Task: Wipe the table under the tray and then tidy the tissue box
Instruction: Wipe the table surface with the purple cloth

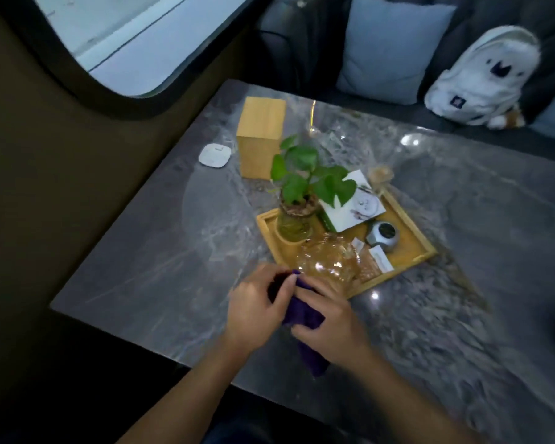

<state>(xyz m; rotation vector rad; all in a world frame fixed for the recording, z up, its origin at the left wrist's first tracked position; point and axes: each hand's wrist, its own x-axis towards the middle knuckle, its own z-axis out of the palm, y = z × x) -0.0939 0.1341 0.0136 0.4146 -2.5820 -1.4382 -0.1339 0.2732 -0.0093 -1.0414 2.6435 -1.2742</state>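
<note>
Head: purple cloth (pixel 302 312) btwn fingers (pixel 289 285), 2 hands.

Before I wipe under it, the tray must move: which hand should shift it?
Probably right hand: nearer the wooden tray. Left hand can keep the purple cloth both now hold.

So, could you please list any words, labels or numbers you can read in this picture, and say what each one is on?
None can be read.
White backpack: dark patch, print too blurred.
White box on the tray: printed design, no legible words.
Small cards on the tray: text too small.
White pad: mark unreadable.
</note>
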